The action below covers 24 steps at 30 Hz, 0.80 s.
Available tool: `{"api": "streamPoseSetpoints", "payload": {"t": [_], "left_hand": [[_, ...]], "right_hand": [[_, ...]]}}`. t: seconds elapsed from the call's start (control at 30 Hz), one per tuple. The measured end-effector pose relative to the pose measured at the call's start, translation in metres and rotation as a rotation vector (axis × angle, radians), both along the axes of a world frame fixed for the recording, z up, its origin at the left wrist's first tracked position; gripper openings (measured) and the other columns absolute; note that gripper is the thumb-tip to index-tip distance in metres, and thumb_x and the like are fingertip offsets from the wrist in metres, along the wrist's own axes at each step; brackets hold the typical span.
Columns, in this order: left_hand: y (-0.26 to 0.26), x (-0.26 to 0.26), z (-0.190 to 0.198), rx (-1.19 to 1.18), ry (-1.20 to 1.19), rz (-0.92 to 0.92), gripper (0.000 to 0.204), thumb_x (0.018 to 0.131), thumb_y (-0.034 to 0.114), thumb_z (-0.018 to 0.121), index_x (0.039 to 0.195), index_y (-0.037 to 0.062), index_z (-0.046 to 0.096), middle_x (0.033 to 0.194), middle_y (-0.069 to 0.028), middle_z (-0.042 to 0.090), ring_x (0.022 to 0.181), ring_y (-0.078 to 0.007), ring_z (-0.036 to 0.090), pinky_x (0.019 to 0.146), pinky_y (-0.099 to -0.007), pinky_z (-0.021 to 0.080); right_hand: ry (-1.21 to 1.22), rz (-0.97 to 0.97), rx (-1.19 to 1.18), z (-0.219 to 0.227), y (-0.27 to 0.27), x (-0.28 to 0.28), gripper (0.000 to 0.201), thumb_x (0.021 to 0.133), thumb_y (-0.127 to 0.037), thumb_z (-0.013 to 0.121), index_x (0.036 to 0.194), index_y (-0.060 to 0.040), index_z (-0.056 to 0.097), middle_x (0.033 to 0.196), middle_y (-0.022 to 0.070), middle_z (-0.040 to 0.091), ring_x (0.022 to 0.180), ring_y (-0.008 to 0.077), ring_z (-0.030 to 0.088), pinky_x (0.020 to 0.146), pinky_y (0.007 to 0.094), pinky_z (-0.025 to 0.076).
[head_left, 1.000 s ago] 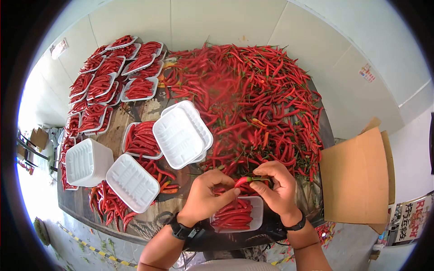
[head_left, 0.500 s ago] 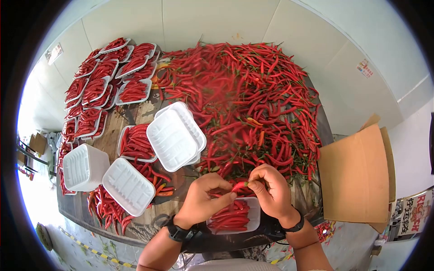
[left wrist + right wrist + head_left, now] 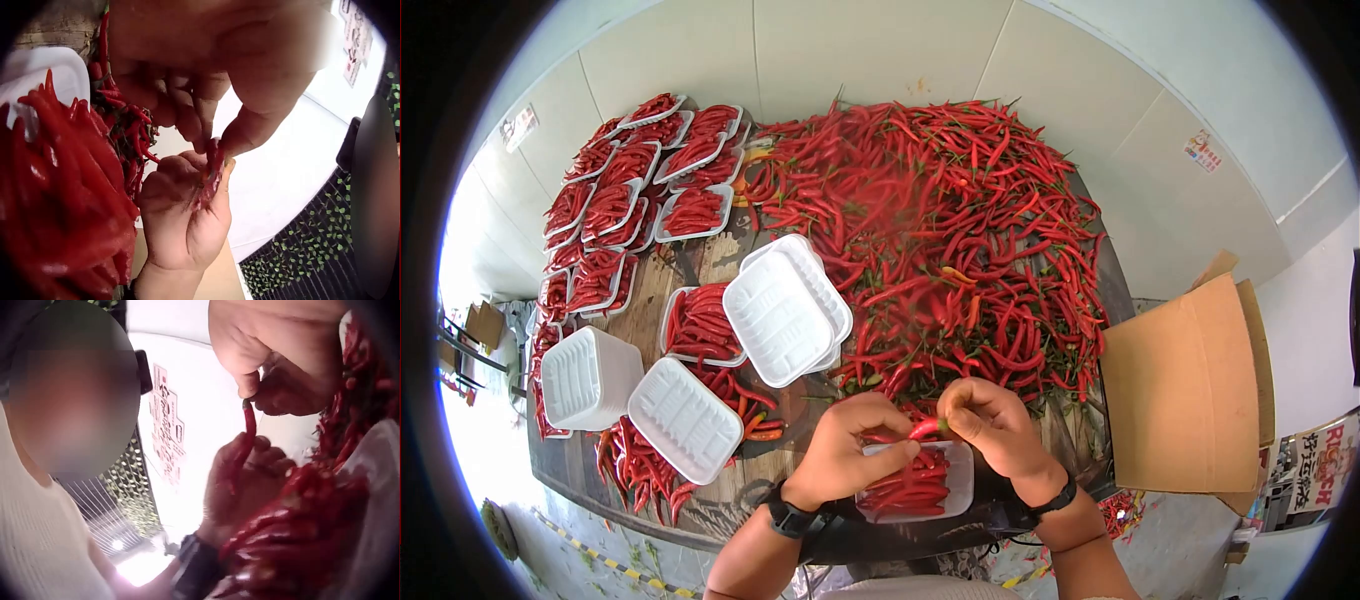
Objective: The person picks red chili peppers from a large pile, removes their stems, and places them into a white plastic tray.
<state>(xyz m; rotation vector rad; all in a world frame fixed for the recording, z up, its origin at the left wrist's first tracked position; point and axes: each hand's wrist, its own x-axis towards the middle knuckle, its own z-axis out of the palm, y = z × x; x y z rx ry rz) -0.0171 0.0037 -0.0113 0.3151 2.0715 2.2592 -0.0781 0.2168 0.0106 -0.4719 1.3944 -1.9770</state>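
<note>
One red chili (image 3: 249, 428) is stretched between both hands, above a white tray (image 3: 962, 480) partly filled with red chilies (image 3: 908, 488). My left hand (image 3: 847, 450) pinches its body between thumb and fingers. The thumb and fingertips of my right hand (image 3: 998, 430) pinch the green stem end, as the right wrist view shows. In the left wrist view the left hand (image 3: 219, 69) is at the top and the right hand (image 3: 184, 219) below, with the chili (image 3: 211, 175) between them. A large heap of stemmed chilies (image 3: 960, 220) lies beyond the hands.
Empty white trays (image 3: 780, 315) stand left of the heap, with a tray stack (image 3: 590, 378) and a single tray (image 3: 685, 420) farther left. Filled trays (image 3: 693, 212) are piled at the back left. A cardboard box (image 3: 1180, 390) stands at the right.
The green stem that stuck out past my right fingers is no longer seen. My right hand has moved slightly left and down, and the head view has shifted a little.
</note>
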Motion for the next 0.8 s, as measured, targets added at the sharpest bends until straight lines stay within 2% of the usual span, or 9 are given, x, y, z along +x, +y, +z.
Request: {"api": "streamPoseSetpoints", "payload": {"t": [0.07,0.1,0.17,0.2,0.4,0.63,0.7,0.8], "left_hand": [[-0.003,-0.001,0.002,-0.123,0.011,0.091,0.017,0.079,0.01,0.08,0.088,-0.001,0.07,0.084,-0.0063,0.064,0.079,-0.0149,0.061,0.068,-0.0278,0.048],[-0.003,-0.001,0.001,-0.123,0.011,0.091,0.017,0.079,0.01,0.08,0.088,-0.001,0.07,0.084,-0.0063,0.064,0.079,-0.0149,0.061,0.068,-0.0278,0.048],[-0.002,-0.001,-0.001,-0.095,0.024,0.104,0.017,0.078,0.009,0.08,0.087,-0.0007,0.07,0.082,-0.0056,0.063,0.077,-0.0142,0.06,0.065,-0.0274,0.047],[-0.001,-0.001,-0.001,-0.096,0.024,0.102,0.017,0.078,0.009,0.08,0.087,-0.0007,0.07,0.082,-0.0056,0.063,0.077,-0.0142,0.06,0.065,-0.0274,0.047],[0.0,-0.001,-0.001,-0.129,0.035,0.106,0.016,0.078,0.009,0.08,0.086,-0.0002,0.07,0.082,-0.0053,0.062,0.076,-0.0135,0.06,0.064,-0.0265,0.047],[-0.001,-0.002,0.0,-0.164,0.061,0.095,0.016,0.078,0.008,0.08,0.086,-0.0004,0.07,0.082,-0.0062,0.063,0.076,-0.0147,0.06,0.065,-0.0274,0.048],[-0.001,-0.001,-0.001,-0.17,0.07,0.085,0.016,0.078,0.009,0.08,0.086,-0.0007,0.07,0.082,-0.0065,0.063,0.076,-0.0153,0.061,0.066,-0.028,0.049],[0.001,0.0,0.001,-0.104,0.012,0.044,0.016,0.077,0.005,0.08,0.085,-0.0012,0.068,0.085,-0.007,0.062,0.077,-0.0156,0.057,0.069,-0.0294,0.043]], "right_hand": [[0.573,-0.252,0.278,0.002,-0.004,0.003,0.02,0.094,-0.019,0.072,0.094,-0.0022,0.061,0.086,0.0035,0.062,0.076,0.0123,0.056,0.067,0.028,0.045],[0.573,-0.252,0.278,0.004,-0.005,0.003,0.02,0.094,-0.019,0.072,0.094,-0.0022,0.061,0.086,0.0035,0.062,0.076,0.0123,0.056,0.067,0.028,0.045],[0.995,-0.317,0.358,0.007,-0.007,0.002,0.021,0.086,-0.013,0.079,0.092,-0.0016,0.062,0.085,0.0083,0.064,0.076,0.0204,0.061,0.067,0.0317,0.048],[1.055,-0.318,0.386,0.008,-0.006,0.001,0.021,0.085,-0.011,0.08,0.09,-0.0012,0.062,0.088,0.0095,0.064,0.074,0.0171,0.063,0.061,0.0278,0.05],[1.095,-0.429,0.379,0.012,-0.01,0.004,0.019,0.083,-0.009,0.08,0.091,-0.0019,0.065,0.087,0.0091,0.066,0.072,0.018,0.063,0.065,0.029,0.051],[1.074,-0.397,0.408,0.013,-0.01,0.003,0.015,0.082,-0.005,0.08,0.089,-0.0027,0.067,0.084,0.0076,0.069,0.073,0.0188,0.064,0.066,0.03,0.05],[1.019,-0.374,0.399,0.014,-0.007,0.005,0.015,0.081,-0.003,0.08,0.089,-0.0029,0.067,0.084,0.008,0.069,0.073,0.0191,0.064,0.065,0.0298,0.049],[0.88,-0.343,0.35,0.008,-0.004,0.004,0.014,0.082,-0.006,0.079,0.091,-0.0022,0.068,0.084,0.0083,0.069,0.073,0.0206,0.063,0.066,0.0313,0.048]]}}
